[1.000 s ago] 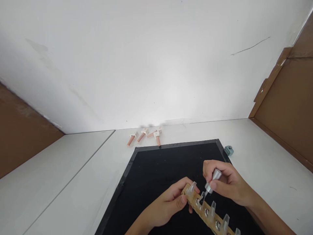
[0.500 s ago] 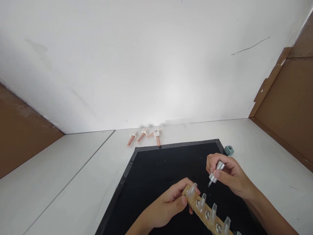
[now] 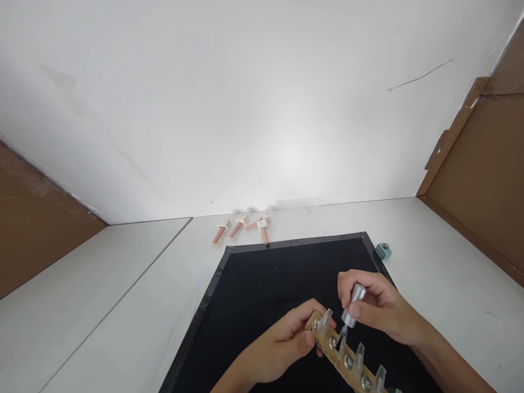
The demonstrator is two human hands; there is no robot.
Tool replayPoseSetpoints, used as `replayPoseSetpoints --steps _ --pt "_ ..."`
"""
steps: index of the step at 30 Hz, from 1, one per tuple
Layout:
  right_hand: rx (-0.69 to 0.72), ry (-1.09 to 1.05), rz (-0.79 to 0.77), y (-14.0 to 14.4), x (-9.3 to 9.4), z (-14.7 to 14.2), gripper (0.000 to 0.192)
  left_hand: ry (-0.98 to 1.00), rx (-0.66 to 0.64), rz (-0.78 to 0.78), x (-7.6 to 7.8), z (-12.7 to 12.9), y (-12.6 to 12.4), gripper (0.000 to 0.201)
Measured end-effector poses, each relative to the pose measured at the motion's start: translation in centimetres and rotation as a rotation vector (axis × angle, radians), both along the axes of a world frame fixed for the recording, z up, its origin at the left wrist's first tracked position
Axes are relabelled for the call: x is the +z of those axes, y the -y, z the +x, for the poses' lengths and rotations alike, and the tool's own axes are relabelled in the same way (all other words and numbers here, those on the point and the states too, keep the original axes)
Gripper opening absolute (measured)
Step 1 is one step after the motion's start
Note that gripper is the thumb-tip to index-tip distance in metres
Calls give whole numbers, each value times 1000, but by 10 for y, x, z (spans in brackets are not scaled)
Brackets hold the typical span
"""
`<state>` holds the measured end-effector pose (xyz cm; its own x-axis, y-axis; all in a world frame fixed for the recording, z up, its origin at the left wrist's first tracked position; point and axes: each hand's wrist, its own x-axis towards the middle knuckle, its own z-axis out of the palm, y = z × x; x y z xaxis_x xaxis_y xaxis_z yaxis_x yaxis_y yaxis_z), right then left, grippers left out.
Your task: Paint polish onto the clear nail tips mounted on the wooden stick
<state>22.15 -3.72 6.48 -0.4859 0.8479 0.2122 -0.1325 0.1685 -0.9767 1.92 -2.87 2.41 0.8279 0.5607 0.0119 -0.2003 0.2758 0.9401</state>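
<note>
Though aslant, brush (image 3: 344,329) beyond right fingertips (image 3: 356,311)

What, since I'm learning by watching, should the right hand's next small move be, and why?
Probably a light stroke of the brush along the second clear tip: the right hand holds the brush's lower end at that tip, and the left hand grips the strip near there, seemingly steadying it.
</note>
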Motion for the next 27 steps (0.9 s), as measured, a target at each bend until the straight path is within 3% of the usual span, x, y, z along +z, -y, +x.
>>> replayPoseSetpoints --steps 11,21,27 --pt "-100 56 47 -4 -4 5 34 4 -14 2 3 -1 2 37" --pt "-182 -50 7 -5 -5 4 32 3 -2 4 1 -4 3 37" --pt "-84 -88 40 0 -6 0 26 -4 10 1 5 -3 0 39"
